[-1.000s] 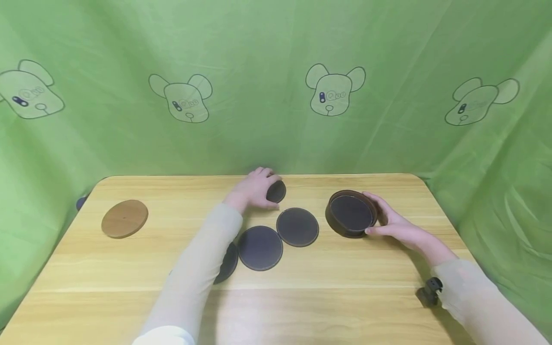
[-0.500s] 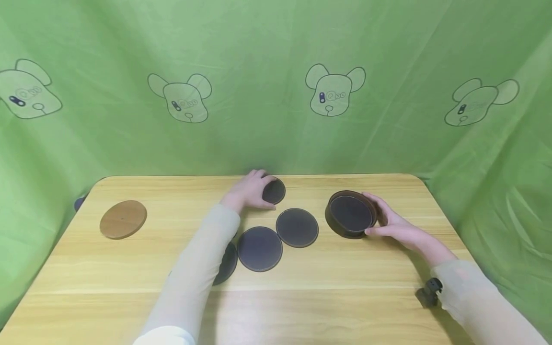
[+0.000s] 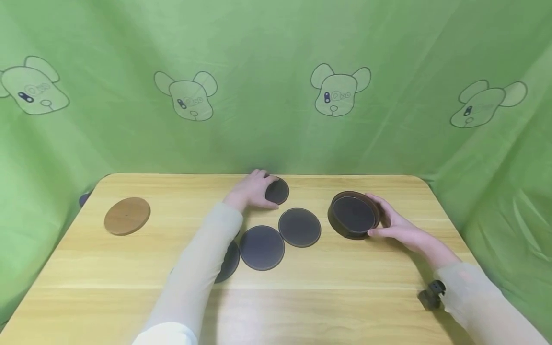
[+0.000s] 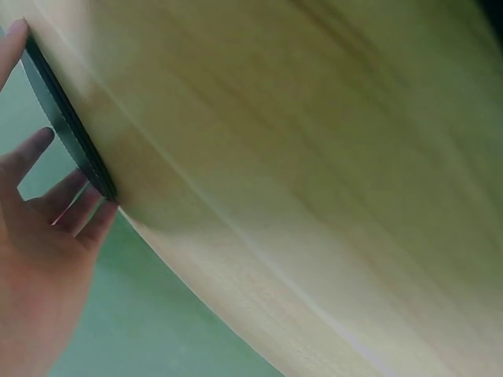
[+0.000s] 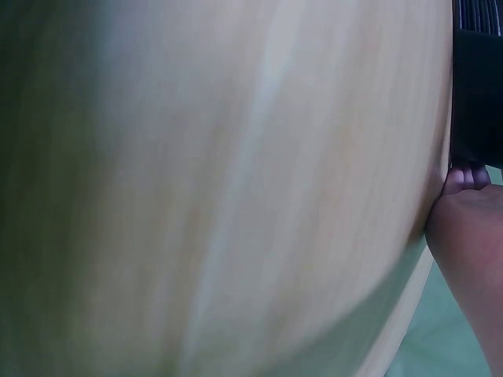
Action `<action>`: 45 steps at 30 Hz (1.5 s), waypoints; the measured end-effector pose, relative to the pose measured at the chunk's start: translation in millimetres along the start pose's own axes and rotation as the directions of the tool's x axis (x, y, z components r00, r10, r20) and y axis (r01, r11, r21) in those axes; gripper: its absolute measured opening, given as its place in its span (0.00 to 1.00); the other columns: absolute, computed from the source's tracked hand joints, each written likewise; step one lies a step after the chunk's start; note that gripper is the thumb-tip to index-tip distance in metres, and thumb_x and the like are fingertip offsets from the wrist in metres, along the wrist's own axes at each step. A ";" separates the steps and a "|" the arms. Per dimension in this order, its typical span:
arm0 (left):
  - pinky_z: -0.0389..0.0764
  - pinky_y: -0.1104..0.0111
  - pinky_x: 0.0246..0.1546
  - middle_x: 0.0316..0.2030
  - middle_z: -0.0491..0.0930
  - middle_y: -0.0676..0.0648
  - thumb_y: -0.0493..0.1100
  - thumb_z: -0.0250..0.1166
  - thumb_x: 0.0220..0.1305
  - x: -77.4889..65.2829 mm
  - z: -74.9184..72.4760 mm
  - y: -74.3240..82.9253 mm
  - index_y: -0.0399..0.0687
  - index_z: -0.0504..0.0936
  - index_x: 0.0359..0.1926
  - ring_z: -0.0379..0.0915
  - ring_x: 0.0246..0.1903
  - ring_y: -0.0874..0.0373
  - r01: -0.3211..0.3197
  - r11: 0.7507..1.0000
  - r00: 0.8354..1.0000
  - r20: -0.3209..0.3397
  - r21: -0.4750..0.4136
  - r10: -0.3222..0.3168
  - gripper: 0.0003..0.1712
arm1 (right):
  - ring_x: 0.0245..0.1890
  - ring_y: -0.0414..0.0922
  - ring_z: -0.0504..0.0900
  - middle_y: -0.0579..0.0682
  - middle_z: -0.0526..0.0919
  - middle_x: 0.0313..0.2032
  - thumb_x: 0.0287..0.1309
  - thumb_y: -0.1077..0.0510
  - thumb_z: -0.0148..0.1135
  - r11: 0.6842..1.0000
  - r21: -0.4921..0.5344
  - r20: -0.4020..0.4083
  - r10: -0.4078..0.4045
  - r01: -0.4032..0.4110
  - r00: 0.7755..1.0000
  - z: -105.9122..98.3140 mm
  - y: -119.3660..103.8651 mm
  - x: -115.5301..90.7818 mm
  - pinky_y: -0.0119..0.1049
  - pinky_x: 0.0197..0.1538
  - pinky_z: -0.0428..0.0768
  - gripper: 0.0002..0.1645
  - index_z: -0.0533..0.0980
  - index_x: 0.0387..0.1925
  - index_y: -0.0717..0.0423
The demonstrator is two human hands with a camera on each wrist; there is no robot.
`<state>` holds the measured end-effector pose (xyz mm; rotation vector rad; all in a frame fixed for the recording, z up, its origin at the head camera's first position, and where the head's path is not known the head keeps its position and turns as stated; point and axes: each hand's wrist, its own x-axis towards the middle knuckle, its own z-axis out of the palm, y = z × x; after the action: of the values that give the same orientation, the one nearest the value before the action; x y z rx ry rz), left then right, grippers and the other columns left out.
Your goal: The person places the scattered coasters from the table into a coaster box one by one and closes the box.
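Note:
At the table's far edge, my left hand holds a dark round coaster, thumb on the near side and fingers behind. In the left wrist view, thumb and fingertips touch opposite ends of the coaster, which lies flat on the table. My right hand grips the right side of a round brown coaster holder. Inside it lies a dark coaster. The right wrist view catches only part of the holder and of the hand.
Two more dark coasters, one beside another, lie mid-table. A further coaster is partly under the left sleeve. A round wooden disc rests at the left. A green curtain hangs behind the wooden table.
Both hands stay at the same coaster and holder. The head view has shifted only slightly.

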<state>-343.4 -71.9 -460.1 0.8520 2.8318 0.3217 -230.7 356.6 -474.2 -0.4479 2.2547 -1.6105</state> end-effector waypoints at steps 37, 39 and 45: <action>0.72 0.51 0.75 0.72 0.66 0.38 0.66 0.78 0.49 -0.7 -15.5 10.5 0.51 0.66 0.80 0.63 0.71 0.44 -0.058 0.992 0.998 -0.021 0.113 0.061 0.60 | 0.84 0.38 0.45 0.67 0.38 0.84 0.58 0.71 0.68 1.000 0.010 -0.008 0.013 -0.013 1.000 -1.2 -0.2 1.0 0.31 0.85 0.43 0.65 0.41 0.86 0.49; 0.73 0.53 0.75 0.71 0.67 0.39 0.67 0.78 0.49 0.5 -17.2 14.5 0.52 0.66 0.80 0.64 0.70 0.45 -0.077 0.988 0.997 -0.021 0.135 0.081 0.60 | 0.78 0.27 0.51 0.68 0.39 0.84 0.58 0.71 0.68 1.000 0.005 -0.007 0.001 -0.001 1.000 -1.1 0.7 1.3 0.22 0.82 0.48 0.64 0.41 0.86 0.50; 0.74 0.55 0.72 0.68 0.69 0.39 0.68 0.77 0.48 4.7 -20.6 28.7 0.50 0.67 0.79 0.66 0.66 0.47 -0.147 0.970 0.987 -0.038 0.194 0.158 0.60 | 0.69 0.14 0.58 0.68 0.42 0.83 0.58 0.73 0.67 0.999 0.000 0.001 -0.043 0.043 0.999 -0.1 2.9 2.3 0.07 0.66 0.58 0.63 0.42 0.86 0.54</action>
<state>-336.8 -49.2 -433.5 1.1191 2.8869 0.0936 -233.0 356.6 -477.1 -0.5010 2.2590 -1.6308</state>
